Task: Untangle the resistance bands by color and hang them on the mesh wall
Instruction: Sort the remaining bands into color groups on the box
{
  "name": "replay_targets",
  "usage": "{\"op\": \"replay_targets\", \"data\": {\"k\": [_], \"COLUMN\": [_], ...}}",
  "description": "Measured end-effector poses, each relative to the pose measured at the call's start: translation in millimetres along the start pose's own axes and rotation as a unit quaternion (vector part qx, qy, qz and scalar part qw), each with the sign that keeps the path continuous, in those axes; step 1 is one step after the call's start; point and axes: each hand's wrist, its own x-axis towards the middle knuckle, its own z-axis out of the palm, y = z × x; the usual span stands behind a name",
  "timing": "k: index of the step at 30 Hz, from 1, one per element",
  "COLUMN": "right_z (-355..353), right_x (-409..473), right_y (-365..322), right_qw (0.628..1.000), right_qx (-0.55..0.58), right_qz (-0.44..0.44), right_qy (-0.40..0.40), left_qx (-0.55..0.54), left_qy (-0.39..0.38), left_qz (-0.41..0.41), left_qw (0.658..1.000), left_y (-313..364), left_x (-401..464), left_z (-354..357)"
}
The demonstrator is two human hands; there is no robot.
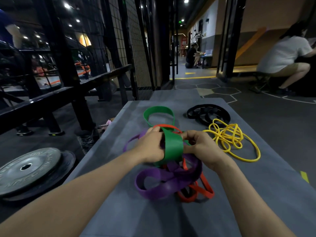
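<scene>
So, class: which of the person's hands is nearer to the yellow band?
Right. The right hand grips the green band just left of the yellow band, not touching it. The left hand sits farther left, on the green band's other side.

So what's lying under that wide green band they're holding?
Under the green band, purple bands and red bands lie tangled on the grey platform. How they loop beneath it is hidden by both hands.

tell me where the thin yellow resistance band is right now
In the head view the thin yellow resistance band lies in a loose pile on the grey mat, right of both hands, just near of the black bands.
</scene>
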Motion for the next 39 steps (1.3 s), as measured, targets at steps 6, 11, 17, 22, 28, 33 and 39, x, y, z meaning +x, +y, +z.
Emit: {"op": "replay_targets", "data": {"k": [6, 11, 17, 22, 28, 33, 39], "right_z": [16.6, 29.5, 5.7, 11.9, 19.9, 46.9, 89.4], "right_x": [3.8, 6.5, 20.8, 27.2, 24.5, 5.9, -0.4], "right_y": [-14.9, -28.8, -48.8, -53.7, -28.4, 14.0, 22.5], "right_qw": [0.987, 0.968, 0.94, 0.908, 0.905, 0.912, 0.926], "right_qx": [0.135, 0.183, 0.218, 0.32, 0.324, 0.312, 0.328], "right_qz": [0.059, 0.088, 0.177, 0.229, 0.234, 0.235, 0.167], "right_qy": [0.059, 0.146, 0.193, 0.141, 0.146, 0.127, 0.079], "left_qx": [0.082, -0.084, -0.452, -0.596, -0.625, -0.489, -0.181], "left_qy": [0.0, 0.019, 0.19, 0.252, 0.227, 0.076, -0.001], "left_qz": [-0.083, -0.129, -0.276, -0.297, -0.315, -0.426, -0.393], "left_qw": [0.993, 0.988, 0.827, 0.702, 0.677, 0.757, 0.901], "left_y": [4.9, 17.5, 3.7, 1.9, -24.0, -72.1, -85.0], "left_x": [5.3, 2.9, 10.8, 5.5, -21.9, -78.5, -98.9], "left_z": [-21.3, -40.3, -89.3, -107.3, -77.4, -39.4, -41.7]}}
